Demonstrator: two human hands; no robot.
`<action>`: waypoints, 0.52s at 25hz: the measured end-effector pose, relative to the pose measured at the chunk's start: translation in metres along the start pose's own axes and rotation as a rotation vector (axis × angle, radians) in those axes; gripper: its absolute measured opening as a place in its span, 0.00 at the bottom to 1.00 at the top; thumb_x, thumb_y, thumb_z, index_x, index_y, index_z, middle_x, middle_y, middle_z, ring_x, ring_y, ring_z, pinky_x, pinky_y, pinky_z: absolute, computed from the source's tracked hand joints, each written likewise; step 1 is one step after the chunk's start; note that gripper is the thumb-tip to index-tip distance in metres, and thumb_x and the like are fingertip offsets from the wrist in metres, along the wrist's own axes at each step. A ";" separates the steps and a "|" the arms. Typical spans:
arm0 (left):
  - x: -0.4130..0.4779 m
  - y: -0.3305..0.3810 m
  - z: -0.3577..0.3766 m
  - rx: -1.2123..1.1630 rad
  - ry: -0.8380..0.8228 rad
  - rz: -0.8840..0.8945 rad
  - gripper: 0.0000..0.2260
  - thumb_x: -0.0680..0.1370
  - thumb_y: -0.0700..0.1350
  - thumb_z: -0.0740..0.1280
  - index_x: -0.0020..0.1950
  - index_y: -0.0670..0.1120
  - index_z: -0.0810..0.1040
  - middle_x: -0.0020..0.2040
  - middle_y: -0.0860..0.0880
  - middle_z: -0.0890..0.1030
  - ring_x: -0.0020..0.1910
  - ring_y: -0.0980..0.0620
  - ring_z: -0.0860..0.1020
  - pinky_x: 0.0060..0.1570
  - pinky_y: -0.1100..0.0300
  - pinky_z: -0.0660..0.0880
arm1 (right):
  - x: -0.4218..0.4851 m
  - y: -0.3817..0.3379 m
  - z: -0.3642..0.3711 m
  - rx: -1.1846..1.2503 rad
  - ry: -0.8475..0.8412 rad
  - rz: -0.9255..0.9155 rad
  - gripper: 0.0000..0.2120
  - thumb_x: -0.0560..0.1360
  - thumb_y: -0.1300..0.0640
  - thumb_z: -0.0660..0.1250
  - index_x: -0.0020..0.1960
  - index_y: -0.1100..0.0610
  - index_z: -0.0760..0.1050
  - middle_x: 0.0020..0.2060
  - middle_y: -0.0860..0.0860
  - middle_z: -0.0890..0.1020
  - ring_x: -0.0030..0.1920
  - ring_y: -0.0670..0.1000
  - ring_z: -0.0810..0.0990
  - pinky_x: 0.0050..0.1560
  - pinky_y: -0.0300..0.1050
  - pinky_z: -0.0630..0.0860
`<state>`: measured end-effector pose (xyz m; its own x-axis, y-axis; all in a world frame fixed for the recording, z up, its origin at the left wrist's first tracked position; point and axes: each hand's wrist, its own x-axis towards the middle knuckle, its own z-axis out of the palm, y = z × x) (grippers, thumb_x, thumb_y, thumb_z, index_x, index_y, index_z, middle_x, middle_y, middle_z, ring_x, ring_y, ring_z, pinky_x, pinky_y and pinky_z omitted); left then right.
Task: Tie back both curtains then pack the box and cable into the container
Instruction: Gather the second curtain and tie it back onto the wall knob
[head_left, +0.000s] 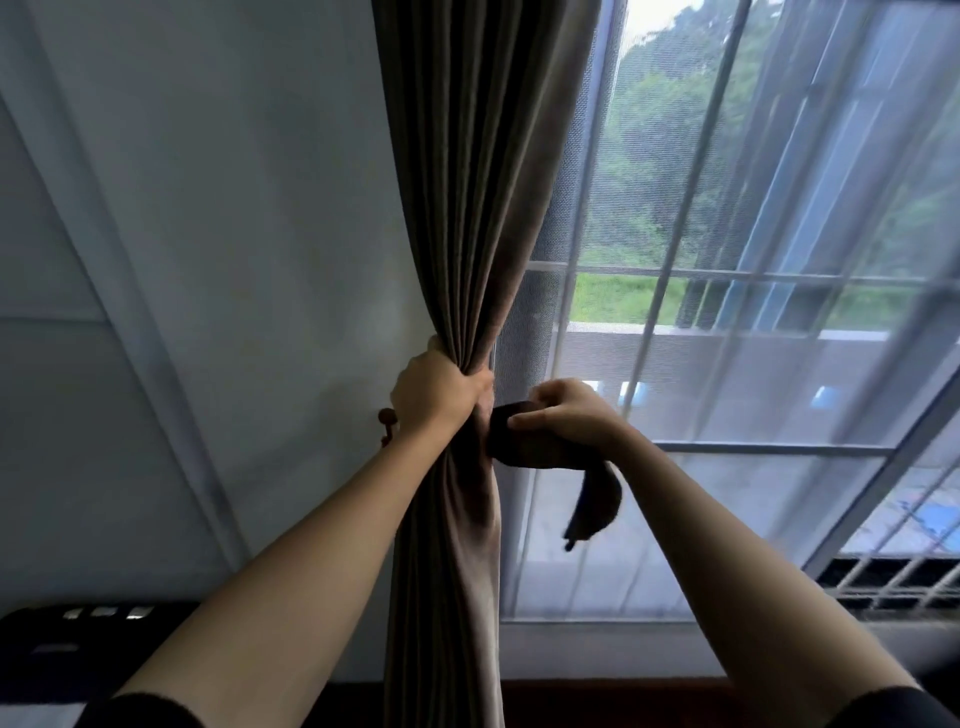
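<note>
A grey-brown curtain (467, 208) hangs at the left edge of the window, gathered into a bunch at mid-height. My left hand (436, 389) is clenched around the gathered folds. Just to its right, my right hand (566, 413) pinches a dark fabric tie-back band (524, 439) that runs from behind the curtain; the band's loose end (595, 506) dangles below my wrist. A small brown wall hook (386, 418) peeks out beside my left wrist. No box, cable or container is in view.
A white wall (234, 234) fills the left side. To the right is a window with a sheer white curtain (779, 364) and metal bars (701, 218). A dark object (78, 639) sits low at the left.
</note>
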<state>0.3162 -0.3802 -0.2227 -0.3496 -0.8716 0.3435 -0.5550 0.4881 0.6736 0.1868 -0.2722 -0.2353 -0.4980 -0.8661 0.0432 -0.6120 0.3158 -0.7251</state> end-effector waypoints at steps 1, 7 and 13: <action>-0.002 0.004 0.001 0.003 -0.010 -0.010 0.27 0.67 0.58 0.71 0.60 0.45 0.73 0.52 0.42 0.82 0.51 0.39 0.80 0.48 0.52 0.76 | -0.002 -0.005 0.006 0.005 0.004 -0.038 0.14 0.66 0.56 0.76 0.30 0.53 0.71 0.27 0.47 0.71 0.31 0.45 0.68 0.34 0.43 0.65; 0.007 0.017 -0.010 -0.216 -0.275 -0.129 0.30 0.62 0.56 0.77 0.61 0.50 0.75 0.57 0.48 0.80 0.56 0.46 0.79 0.53 0.57 0.76 | -0.023 0.000 0.038 0.207 0.021 -0.033 0.11 0.63 0.58 0.74 0.46 0.57 0.80 0.43 0.53 0.82 0.46 0.51 0.79 0.52 0.48 0.75; 0.025 0.015 -0.032 -0.316 -0.702 -0.066 0.27 0.65 0.51 0.77 0.62 0.49 0.74 0.55 0.52 0.80 0.55 0.52 0.78 0.42 0.59 0.75 | -0.037 -0.014 0.066 0.707 -0.067 0.085 0.05 0.74 0.57 0.62 0.41 0.54 0.76 0.34 0.51 0.77 0.34 0.48 0.76 0.36 0.42 0.71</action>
<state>0.3233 -0.3963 -0.1830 -0.7786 -0.6142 -0.1286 -0.3866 0.3080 0.8693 0.2544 -0.2702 -0.2722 -0.4740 -0.8786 -0.0588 -0.0172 0.0760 -0.9970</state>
